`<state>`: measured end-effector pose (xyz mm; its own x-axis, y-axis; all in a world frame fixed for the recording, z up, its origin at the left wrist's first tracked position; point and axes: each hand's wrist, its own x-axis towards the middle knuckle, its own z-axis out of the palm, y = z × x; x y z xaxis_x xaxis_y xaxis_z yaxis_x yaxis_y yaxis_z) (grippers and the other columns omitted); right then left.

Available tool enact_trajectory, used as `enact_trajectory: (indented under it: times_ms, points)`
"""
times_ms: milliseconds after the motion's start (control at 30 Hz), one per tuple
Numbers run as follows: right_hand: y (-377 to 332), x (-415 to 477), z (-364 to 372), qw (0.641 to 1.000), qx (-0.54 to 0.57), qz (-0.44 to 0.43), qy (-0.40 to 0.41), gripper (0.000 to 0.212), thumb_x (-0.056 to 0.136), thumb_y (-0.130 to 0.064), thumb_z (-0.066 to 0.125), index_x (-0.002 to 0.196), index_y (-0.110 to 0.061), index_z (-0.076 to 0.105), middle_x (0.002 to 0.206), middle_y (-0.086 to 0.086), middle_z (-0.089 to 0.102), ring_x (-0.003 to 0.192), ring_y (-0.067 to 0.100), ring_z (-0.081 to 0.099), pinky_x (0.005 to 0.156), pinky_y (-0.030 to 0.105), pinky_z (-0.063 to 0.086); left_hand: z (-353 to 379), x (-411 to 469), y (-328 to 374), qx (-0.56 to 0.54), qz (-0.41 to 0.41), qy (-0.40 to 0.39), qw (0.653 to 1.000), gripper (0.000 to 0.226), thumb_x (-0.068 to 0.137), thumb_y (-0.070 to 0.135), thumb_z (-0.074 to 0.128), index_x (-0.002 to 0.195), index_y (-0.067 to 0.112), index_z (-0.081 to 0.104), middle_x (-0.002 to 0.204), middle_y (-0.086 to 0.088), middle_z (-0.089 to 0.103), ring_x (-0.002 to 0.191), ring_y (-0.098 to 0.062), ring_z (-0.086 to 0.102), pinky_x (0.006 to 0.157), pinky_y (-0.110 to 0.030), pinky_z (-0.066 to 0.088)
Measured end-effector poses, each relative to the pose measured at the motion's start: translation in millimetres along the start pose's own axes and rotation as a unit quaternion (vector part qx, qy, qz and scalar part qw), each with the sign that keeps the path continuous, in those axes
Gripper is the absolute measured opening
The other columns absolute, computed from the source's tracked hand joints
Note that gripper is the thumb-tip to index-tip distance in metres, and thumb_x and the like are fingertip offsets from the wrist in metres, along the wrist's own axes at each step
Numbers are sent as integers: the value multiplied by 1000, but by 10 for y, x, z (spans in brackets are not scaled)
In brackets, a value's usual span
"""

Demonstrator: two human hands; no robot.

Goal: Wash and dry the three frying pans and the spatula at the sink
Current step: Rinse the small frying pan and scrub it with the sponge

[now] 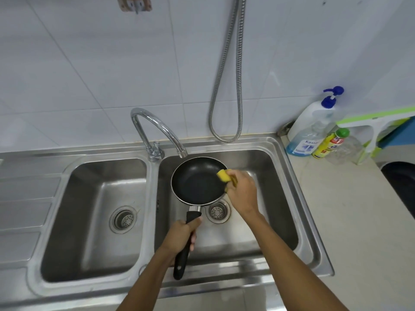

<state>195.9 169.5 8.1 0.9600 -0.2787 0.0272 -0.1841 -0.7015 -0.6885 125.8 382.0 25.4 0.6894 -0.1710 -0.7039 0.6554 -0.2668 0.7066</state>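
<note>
Black and non-stick, the small round frying pan hangs over the right steel basin, its handle gripped by the left hand while the right hand pinches a yellow sponge against the rim. Scrubbing looks underway; rinsing next likely means tilting the pan under the curved chrome tap just beyond. There is open basin either side of the hands.

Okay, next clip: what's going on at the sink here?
A person is scrubbing a black frying pan over the right basin of a double steel sink. The left hand grips the pan's handle, and the right hand holds a yellow sponge against the pan's far right rim. No water can be seen coming from the tap. The other two pans and the spatula are not in view.
</note>
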Motion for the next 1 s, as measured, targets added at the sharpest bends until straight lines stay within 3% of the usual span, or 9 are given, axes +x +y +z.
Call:
enact_trajectory:
  times_ms: [200, 433, 633, 833, 933, 1000]
  points:
    - [-5, -33, -46, 990, 131, 42, 11, 19, 88, -21, 70, 106, -29, 69, 104, -12, 66, 96, 9, 61, 84, 36, 57, 5, 11, 58, -165, -50, -44, 984, 41, 95, 42, 67, 65, 18, 54, 53, -1, 41, 41, -14, 39, 43, -25, 35]
    - [57, -63, -144, 984, 166, 60, 18, 17, 90, -30, 70, 107, -32, 68, 106, -16, 65, 98, 8, 62, 87, 41, 57, 211, 122, 180, -299, -144, -138, 933, 38, 95, 40, 66, 67, 17, 55, 44, 8, 38, 32, -5, 37, 30, -20, 26]
    - [101, -59, -350, 987, 147, 63, 30, 19, 88, -17, 71, 105, -27, 69, 104, -10, 62, 96, 14, 61, 88, 41, 55, 402, 175, 291, -154, -163, -110, 968, 39, 98, 40, 62, 67, 18, 53, 52, 5, 44, 38, -8, 41, 37, -20, 33]
    - [190, -28, -437, 984, 158, 81, 12, 15, 88, -24, 73, 103, -28, 71, 104, -12, 65, 95, 10, 64, 82, 33, 57, 469, 159, 205, -7, -99, -57, 993, 39, 101, 33, 58, 68, 13, 52, 54, -2, 52, 42, -15, 48, 44, -23, 42]
    - [186, -8, -472, 970, 209, 121, 5, 13, 88, -25, 74, 101, -27, 72, 104, -10, 71, 94, 8, 66, 72, 23, 57, 450, 168, 134, 34, -85, -33, 995, 37, 100, 31, 60, 70, 10, 55, 55, -4, 54, 42, -15, 50, 48, -24, 44]
    - [182, 4, -502, 932, 301, 199, -11, 17, 89, -12, 70, 98, -26, 72, 103, -3, 72, 93, 12, 66, 71, 22, 54, 440, 172, 97, 33, -83, -30, 996, 36, 101, 30, 60, 71, 10, 56, 55, -4, 55, 42, -15, 49, 48, -25, 45]
